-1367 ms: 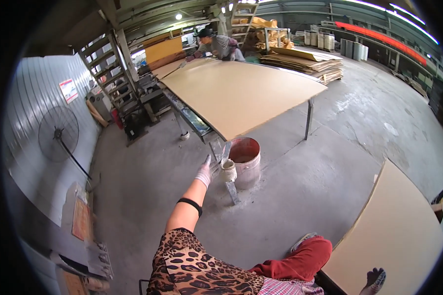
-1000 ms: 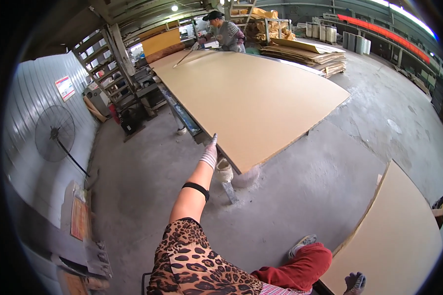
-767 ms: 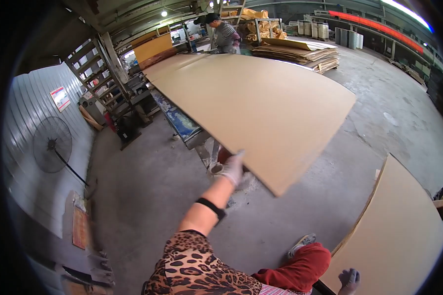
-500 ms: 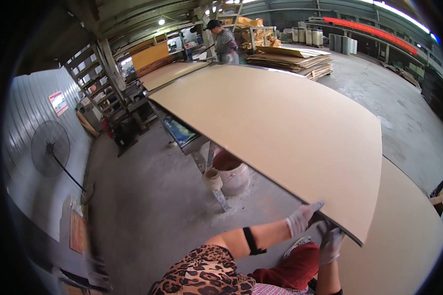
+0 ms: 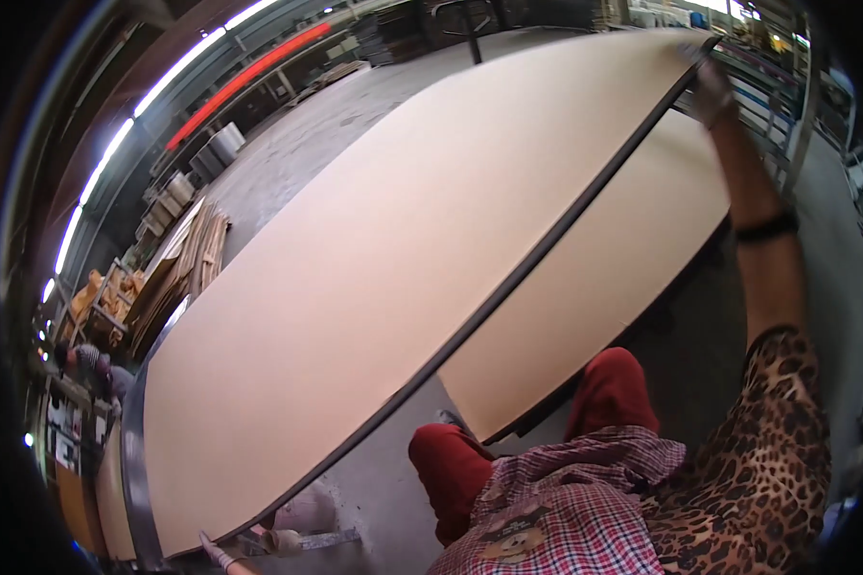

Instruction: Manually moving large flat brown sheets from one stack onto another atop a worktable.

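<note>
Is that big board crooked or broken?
Not broken, as far as shows. The big board hangs tilted in the air above a second board, held by the right hand at its far corner and the left hand at its near corner.

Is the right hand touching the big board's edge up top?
Touching. The head view shows the gloved right hand gripping the far edge of the big board, fingers wrapped over it.

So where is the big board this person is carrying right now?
In the head view the big board stretches from upper right to lower left, above the stacked board, with the right hand on its top-right edge and the left hand at its bottom-left corner.
</note>
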A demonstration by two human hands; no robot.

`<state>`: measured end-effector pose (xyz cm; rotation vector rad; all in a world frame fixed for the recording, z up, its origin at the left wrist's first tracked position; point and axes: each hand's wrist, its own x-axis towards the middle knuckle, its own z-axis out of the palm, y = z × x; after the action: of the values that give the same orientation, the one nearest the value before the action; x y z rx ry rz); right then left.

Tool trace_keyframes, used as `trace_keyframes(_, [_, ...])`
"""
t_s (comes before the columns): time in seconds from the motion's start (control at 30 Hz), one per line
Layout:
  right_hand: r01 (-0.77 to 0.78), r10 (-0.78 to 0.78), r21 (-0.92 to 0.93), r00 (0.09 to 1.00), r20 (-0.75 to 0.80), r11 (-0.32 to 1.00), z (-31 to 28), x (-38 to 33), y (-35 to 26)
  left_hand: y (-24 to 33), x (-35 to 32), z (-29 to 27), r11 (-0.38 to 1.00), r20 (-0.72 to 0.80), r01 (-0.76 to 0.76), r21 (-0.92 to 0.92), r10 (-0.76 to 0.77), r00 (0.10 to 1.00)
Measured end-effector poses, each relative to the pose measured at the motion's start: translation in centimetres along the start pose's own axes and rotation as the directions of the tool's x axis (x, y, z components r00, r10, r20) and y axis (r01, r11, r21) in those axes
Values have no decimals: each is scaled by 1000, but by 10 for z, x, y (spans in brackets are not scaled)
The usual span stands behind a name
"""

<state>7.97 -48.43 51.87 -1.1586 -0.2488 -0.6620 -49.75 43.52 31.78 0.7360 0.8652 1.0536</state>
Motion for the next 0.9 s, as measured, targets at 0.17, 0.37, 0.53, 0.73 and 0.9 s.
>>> trace_keyframes(0.17, [-114,113,4,980,-165,994,-173,41,-105,-105,-102,101,974,374,150,172,-206,904])
trace_keyframes(0.37, [-559,560,84,788,-257,825,-67,-229,55,-187,-333,195,510,510,20,860,-860,13])
trace_keyframes(0.53, [-550,514,-113,823,-243,827,-95,-331,133,-261,-269,234,528,723,-503,684,-585,369])
trace_keyframes(0.73, [-828,713,-109,534,-455,550,-191,-309,237,-458,-126,168,60,664,-663,746,-153,732])
trace_keyframes(0.9, [-863,771,-17,461,-440,505,-235,-316,290,-452,-74,193,466,194,156,871,-616,763])
